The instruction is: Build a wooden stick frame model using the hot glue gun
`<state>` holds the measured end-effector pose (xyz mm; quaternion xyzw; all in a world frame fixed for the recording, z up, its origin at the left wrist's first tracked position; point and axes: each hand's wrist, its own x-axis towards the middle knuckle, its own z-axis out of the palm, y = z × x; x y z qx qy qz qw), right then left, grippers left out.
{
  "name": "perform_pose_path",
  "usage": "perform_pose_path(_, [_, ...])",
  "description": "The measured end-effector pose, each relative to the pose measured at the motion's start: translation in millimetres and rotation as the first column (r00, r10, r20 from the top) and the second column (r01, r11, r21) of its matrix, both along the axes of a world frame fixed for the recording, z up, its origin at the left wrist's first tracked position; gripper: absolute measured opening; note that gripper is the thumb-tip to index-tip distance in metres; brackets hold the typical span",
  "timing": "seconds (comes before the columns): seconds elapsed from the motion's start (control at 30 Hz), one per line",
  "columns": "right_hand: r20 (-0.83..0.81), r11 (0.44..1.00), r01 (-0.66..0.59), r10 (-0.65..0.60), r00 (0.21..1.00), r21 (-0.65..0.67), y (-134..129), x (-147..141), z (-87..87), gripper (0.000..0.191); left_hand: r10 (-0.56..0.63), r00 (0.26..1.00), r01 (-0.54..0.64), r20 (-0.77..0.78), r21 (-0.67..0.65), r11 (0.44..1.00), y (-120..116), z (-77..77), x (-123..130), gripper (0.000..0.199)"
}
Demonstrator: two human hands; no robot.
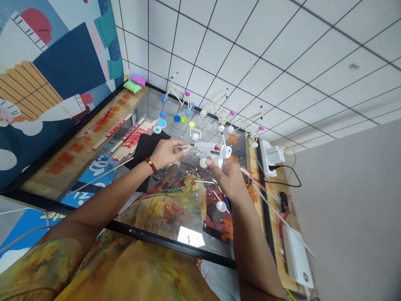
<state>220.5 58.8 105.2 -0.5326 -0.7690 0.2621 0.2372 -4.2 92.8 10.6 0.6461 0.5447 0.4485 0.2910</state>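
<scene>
My right hand is wrapped round a white hot glue gun, whose nozzle points left. Opposite it, my left hand pinches thin wooden sticks close to the nozzle. Just where the nozzle meets the sticks is too small to make out. Below the glue gun, a loose stick lies on the glass tabletop. A white bottle cap with a stick beside it sits near my right forearm. Under my left wrist lies a black sheet.
Several small stick models with coloured caps, one of them a model, stand along the back. Chopsticks in red-and-white wrappers lie left, near loose caps. A power strip and cables are at the right, by a white box.
</scene>
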Motion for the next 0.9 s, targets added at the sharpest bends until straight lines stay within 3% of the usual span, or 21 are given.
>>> perform_pose_path(0.2, [-0.018,1.000,0.001,-0.001,1.000,-0.023,-0.5,0.3,-0.2,0.045,-0.004,1.000,0.004,-0.006,-0.012,1.000,-0.6,2.1,0.2,0.019])
perform_pose_path(0.4, [-0.045,0.997,0.083,-0.083,0.996,-0.008,-0.7,-0.8,-3.3,0.053,-0.003,1.000,0.003,-0.006,-0.013,1.000,-0.5,1.1,-0.4,0.020])
perform_pose_path(0.7, [-0.143,0.995,0.031,-0.044,0.989,-0.092,0.3,-2.8,-6.6,0.049,-0.007,0.999,0.006,-0.034,-0.025,1.000,-0.2,3.4,-0.4,0.020])
perform_pose_path(0.9, [-0.122,0.995,0.020,-0.032,0.992,-0.094,2.9,-3.6,-6.3,0.045,-0.010,1.000,0.010,-0.024,-0.026,1.000,-0.3,2.7,-0.7,0.020])
